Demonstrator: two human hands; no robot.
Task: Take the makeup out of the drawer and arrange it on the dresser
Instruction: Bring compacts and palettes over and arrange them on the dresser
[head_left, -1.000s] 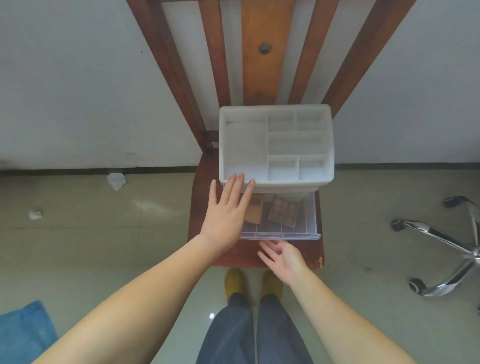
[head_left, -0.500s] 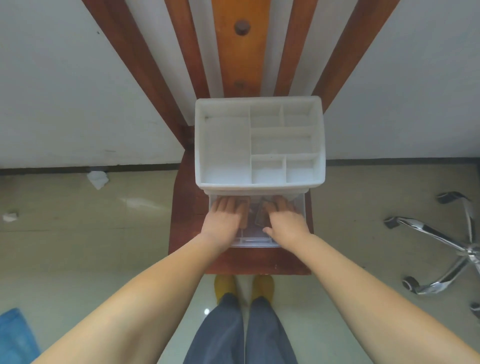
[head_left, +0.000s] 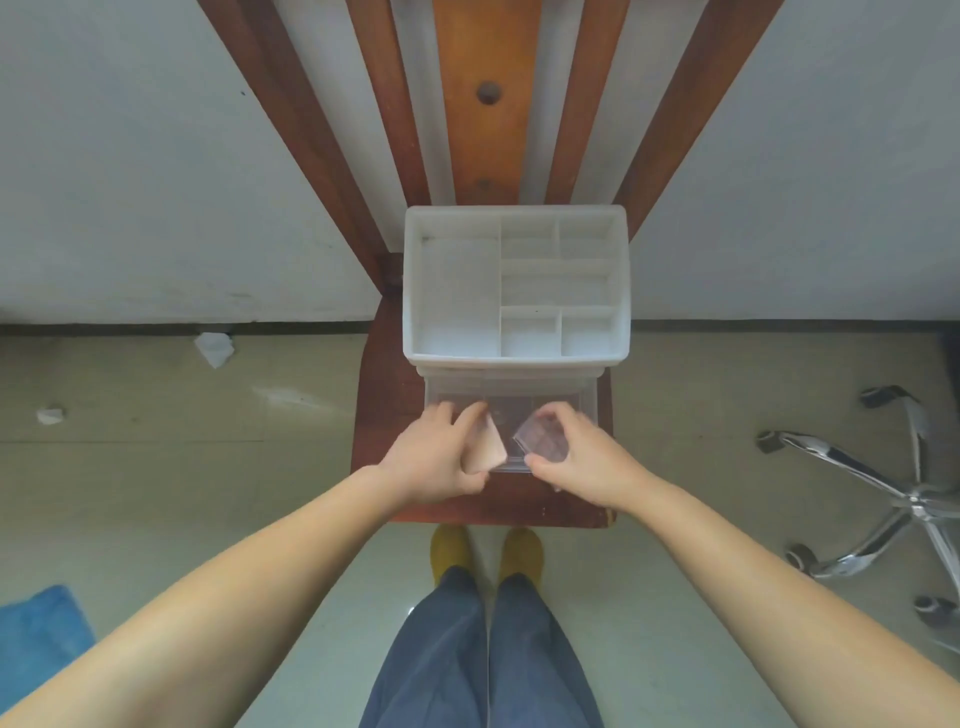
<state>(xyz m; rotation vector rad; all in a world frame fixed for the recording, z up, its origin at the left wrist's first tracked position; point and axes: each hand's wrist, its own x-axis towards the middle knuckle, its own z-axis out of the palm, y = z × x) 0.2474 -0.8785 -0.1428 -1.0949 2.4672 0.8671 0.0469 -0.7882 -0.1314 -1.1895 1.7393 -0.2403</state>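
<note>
A white organizer (head_left: 621, 291) with empty top compartments stands on a wooden chair seat (head_left: 379, 395). Its clear bottom drawer (head_left: 587, 397) is pulled out toward me. My left hand (head_left: 431, 457) grips a tan flat makeup case (head_left: 488, 449) over the drawer's front. My right hand (head_left: 582, 457) pinches a clear-lidded brownish palette (head_left: 540, 439) by its edges, tilted up above the drawer. The two cases sit side by side, close but apart.
The chair's slatted back (head_left: 483, 104) rises behind the organizer against a white wall. A chrome office-chair base (head_left: 898, 493) lies on the floor to the right. Crumpled paper (head_left: 214, 347) lies left, a blue cloth (head_left: 41, 629) at lower left. My feet stand below the seat.
Both hands were reaching flat into the drawer half a second ago; now each has closed on a makeup case and lifted it back toward the drawer's front.
</note>
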